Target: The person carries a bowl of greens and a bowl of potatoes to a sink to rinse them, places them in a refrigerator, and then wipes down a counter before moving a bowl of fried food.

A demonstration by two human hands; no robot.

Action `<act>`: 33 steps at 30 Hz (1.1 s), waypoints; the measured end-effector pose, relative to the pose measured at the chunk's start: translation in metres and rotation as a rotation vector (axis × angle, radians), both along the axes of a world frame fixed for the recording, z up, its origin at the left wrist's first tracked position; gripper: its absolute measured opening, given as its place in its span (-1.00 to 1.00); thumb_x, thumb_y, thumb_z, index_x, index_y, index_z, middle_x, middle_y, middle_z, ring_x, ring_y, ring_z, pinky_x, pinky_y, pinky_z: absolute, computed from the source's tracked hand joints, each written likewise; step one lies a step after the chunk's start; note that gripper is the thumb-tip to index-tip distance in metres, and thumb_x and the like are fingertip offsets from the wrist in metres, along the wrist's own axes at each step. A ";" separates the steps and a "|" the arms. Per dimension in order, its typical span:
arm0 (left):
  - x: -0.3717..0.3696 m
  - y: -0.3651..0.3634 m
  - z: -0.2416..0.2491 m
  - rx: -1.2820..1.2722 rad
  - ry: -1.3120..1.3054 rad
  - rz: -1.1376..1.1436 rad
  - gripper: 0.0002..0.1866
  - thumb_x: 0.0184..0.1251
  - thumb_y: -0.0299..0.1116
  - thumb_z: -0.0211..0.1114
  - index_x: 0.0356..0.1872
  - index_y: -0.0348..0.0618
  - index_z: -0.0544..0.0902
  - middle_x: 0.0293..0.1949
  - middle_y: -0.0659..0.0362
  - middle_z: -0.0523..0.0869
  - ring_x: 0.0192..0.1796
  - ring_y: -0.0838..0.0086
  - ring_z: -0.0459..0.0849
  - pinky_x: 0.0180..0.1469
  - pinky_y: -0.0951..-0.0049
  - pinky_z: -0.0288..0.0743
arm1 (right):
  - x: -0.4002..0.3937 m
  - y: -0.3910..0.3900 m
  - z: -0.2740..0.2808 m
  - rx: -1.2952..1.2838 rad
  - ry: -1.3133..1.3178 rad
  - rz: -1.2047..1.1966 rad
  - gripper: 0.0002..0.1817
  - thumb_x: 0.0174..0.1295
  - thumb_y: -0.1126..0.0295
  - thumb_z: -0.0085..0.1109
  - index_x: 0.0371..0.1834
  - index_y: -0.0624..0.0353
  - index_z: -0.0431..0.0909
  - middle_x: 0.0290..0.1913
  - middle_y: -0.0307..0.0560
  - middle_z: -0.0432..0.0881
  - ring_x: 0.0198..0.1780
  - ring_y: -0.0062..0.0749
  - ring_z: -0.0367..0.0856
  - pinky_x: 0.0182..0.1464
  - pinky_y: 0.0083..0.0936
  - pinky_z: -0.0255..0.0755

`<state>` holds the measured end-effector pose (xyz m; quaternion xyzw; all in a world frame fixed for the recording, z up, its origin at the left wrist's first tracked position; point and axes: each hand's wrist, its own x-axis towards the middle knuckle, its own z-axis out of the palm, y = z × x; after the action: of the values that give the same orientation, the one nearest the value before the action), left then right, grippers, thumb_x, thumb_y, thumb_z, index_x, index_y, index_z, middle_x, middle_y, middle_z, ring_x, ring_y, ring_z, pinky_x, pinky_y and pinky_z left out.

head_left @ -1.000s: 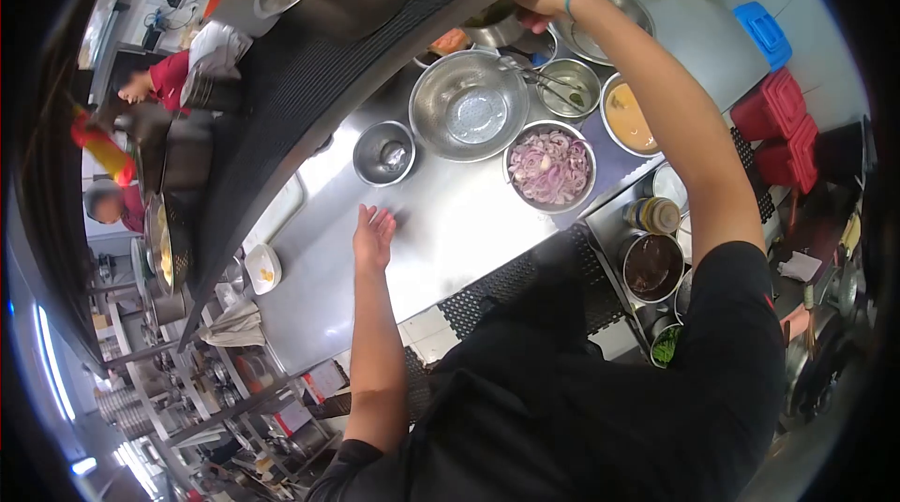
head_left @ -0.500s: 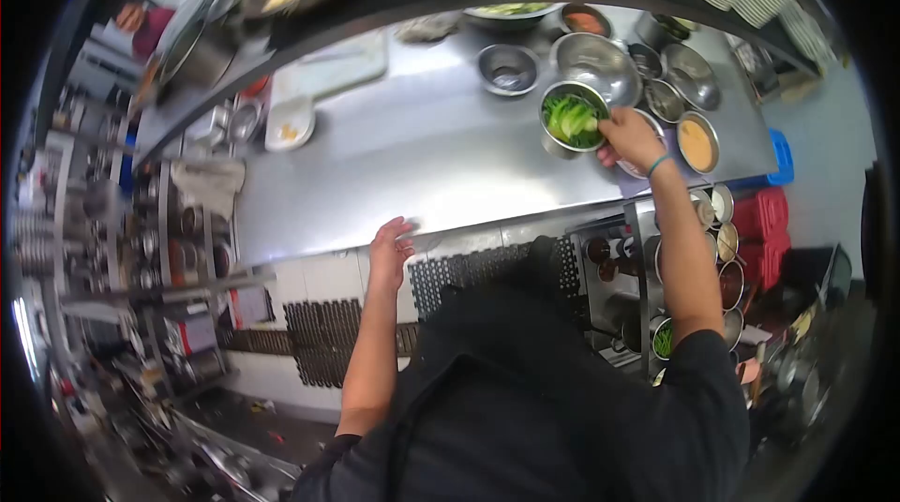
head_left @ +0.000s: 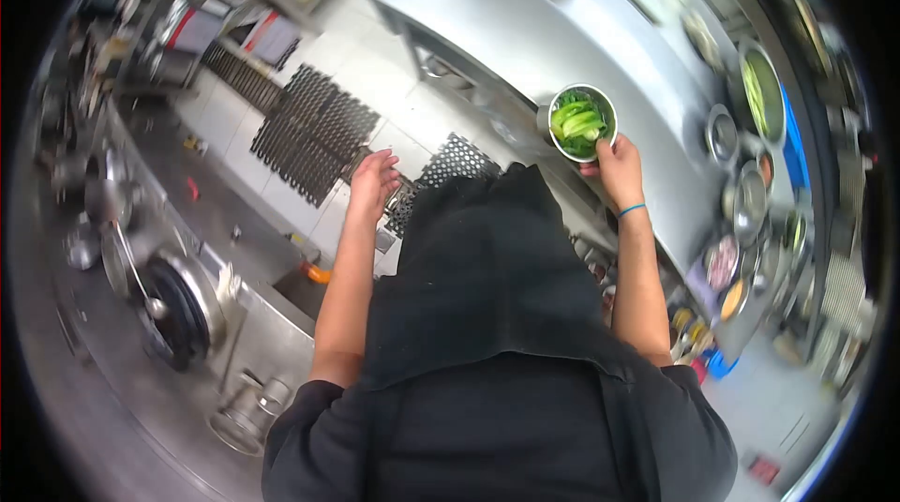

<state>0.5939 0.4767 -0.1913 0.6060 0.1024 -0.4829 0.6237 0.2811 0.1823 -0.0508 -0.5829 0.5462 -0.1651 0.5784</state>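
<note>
I've got the steel bowl of greens point(head_left: 582, 122) pinched by its rim in my right hand point(head_left: 619, 169), fingers curled round the near edge, steel counter point(head_left: 525, 24) beyond them, while my left hand point(head_left: 373, 181) hangs empty, fingers loosely spread over the black floor mat point(head_left: 309, 132).

No text, label, brand, number or sign can be read here. The view is strongly curved and blurred by motion, so the steel worktop point(head_left: 525, 24), the metal bowl of greens point(head_left: 582, 121) and the containers along the right edge show no legible marking. Coloured papers or packets on the shelves at the upper left point(head_left: 202, 29) may carry print, but they are too small and smeared to make out any letters or figures.
</note>
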 end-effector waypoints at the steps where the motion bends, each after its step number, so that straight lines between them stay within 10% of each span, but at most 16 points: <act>1: 0.007 0.010 -0.005 -0.028 -0.006 0.038 -0.66 0.53 -0.16 0.22 0.15 -0.11 0.61 -0.01 0.17 0.74 -0.21 0.50 0.64 -0.19 0.44 0.58 | 0.020 -0.004 -0.010 -0.016 0.011 0.066 -0.74 0.47 0.41 0.01 -0.07 0.48 0.51 -0.34 0.03 0.71 -0.43 -0.41 0.74 -0.38 -0.50 0.70; 8: 0.026 0.074 -0.064 0.146 0.017 0.267 -0.71 0.54 -0.18 0.21 0.12 -0.08 0.60 -0.16 0.23 0.71 -0.33 0.49 0.63 -0.32 0.44 0.58 | 0.185 0.009 -0.030 -0.014 0.028 0.389 -0.78 0.47 0.43 0.00 -0.12 0.45 0.50 -0.35 0.04 0.72 -0.45 -0.38 0.75 -0.39 -0.48 0.69; 14: -0.011 0.189 -0.177 0.678 0.020 -0.150 -0.63 0.42 -0.10 0.23 -0.20 -0.28 0.66 -0.50 0.03 0.68 -0.52 0.36 0.69 -0.48 0.33 0.61 | 0.313 0.007 -0.062 0.024 0.016 0.641 -0.79 0.47 0.42 0.01 -0.17 0.42 0.50 -0.42 0.01 0.71 -0.50 -0.41 0.73 -0.40 -0.49 0.67; 17: -0.008 0.250 -0.202 0.642 -0.100 -0.664 -0.62 0.40 -0.14 0.24 -0.01 -0.28 0.65 -0.40 -0.04 0.70 -0.50 0.28 0.69 -0.42 0.25 0.66 | 0.381 0.011 -0.059 0.007 0.046 0.759 -0.80 0.45 0.43 0.02 -0.20 0.40 0.51 -0.46 -0.02 0.71 -0.53 -0.44 0.70 -0.42 -0.50 0.63; 21: 0.038 0.261 -0.203 0.727 -0.096 -0.647 -0.57 0.41 -0.14 0.27 0.13 -0.26 0.61 -0.25 -0.02 0.70 -0.27 0.28 0.72 -0.26 0.16 0.70 | 0.463 -0.001 -0.086 -0.019 -0.005 0.821 -0.78 0.39 0.39 0.04 -0.30 0.37 0.54 -0.59 -0.03 0.67 -0.54 -0.42 0.71 -0.43 -0.44 0.57; 24: 0.115 0.216 -0.163 0.689 0.300 0.376 -0.58 0.43 -0.13 0.30 0.17 -0.16 0.59 -0.10 0.09 0.69 -0.03 0.30 0.66 -0.10 0.18 0.67 | 0.513 -0.004 -0.095 -0.039 0.045 0.881 -0.77 0.41 0.39 0.03 -0.24 0.41 0.53 -0.51 0.01 0.69 -0.54 -0.39 0.73 -0.42 -0.46 0.61; 27: 0.203 0.163 -0.108 0.635 0.162 0.549 -0.60 0.45 -0.14 0.29 0.19 -0.11 0.58 -0.03 0.12 0.66 -0.02 0.33 0.64 -0.07 0.22 0.65 | 0.572 -0.011 -0.112 0.043 0.048 0.816 -0.78 0.47 0.41 0.01 -0.15 0.42 0.51 -0.43 -0.01 0.69 -0.53 -0.43 0.71 -0.43 -0.51 0.63; 31: 0.292 0.155 -0.124 0.643 0.169 0.443 -0.56 0.46 -0.11 0.26 0.24 -0.12 0.55 0.06 0.10 0.65 0.04 0.29 0.63 -0.06 0.18 0.64 | 0.630 -0.019 -0.126 -0.016 0.061 0.680 -0.75 0.42 0.39 0.05 -0.23 0.45 0.49 -0.50 0.07 0.70 -0.50 -0.33 0.78 -0.42 -0.41 0.63; 33: 0.330 0.175 -0.152 0.631 0.017 0.036 -0.51 0.47 -0.09 0.24 0.29 -0.11 0.52 0.14 0.07 0.62 0.09 0.23 0.63 -0.04 0.12 0.64 | 0.656 -0.026 -0.130 -0.069 0.077 0.600 -0.75 0.43 0.38 0.05 -0.22 0.45 0.49 -0.50 0.07 0.69 -0.50 -0.32 0.78 -0.43 -0.42 0.63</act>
<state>0.9235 0.6517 -0.3437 0.7637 0.2629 -0.4212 0.4126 0.9370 0.1562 -0.1805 -0.7436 0.3652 0.0170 0.5598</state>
